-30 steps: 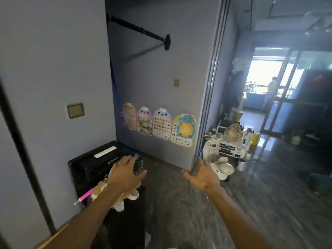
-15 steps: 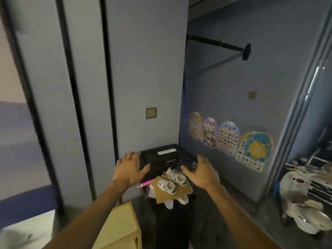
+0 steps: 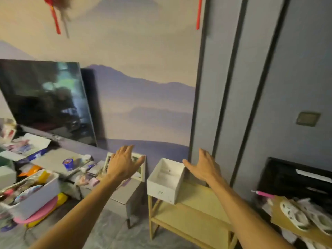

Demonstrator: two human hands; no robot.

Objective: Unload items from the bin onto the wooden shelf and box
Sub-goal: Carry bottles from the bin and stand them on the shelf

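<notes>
Both hands empty, fingers spread, palms down, held out in the air. Left hand (image 3: pixel 124 165) hovers in front of a picture frame (image 3: pixel 142 168) leaning on the wall at the end of a grey cabinet (image 3: pixel 125 193); right hand (image 3: pixel 203 168) hovers just right of the white box (image 3: pixel 166 178), not touching it. The box sits on the back-left corner of the wooden shelf (image 3: pixel 199 200), open top, inside looks bare. The rest of the shelf top is bare, the lower tier (image 3: pixel 188 223) too. A narrow gap of floor (image 3: pixel 107 229) runs between cabinet and shelf, with more open floor in front. The white bin (image 3: pixel 36 194) at far left, packed with mixed packets, rests on a pink round thing (image 3: pixel 36 212); well apart from the shelf. The cabinet top is cluttered: blue tub (image 3: pixel 68 163), papers, small packs, no room at the near edge. TV (image 3: pixel 45 99) above it, screen off. At far right a black unit (image 3: pixel 294 177) with a white label, text too blurred to read; in front of it a cardboard sheet (image 3: pixel 291 221) carrying white shoes (image 3: pixel 294 216) overhangs its edge, and a pink pen (image 3: pixel 264 194) pokes out left. Wall plate (image 3: pixel 308 119) on the grey panel. No writing anywhere can be read.
</notes>
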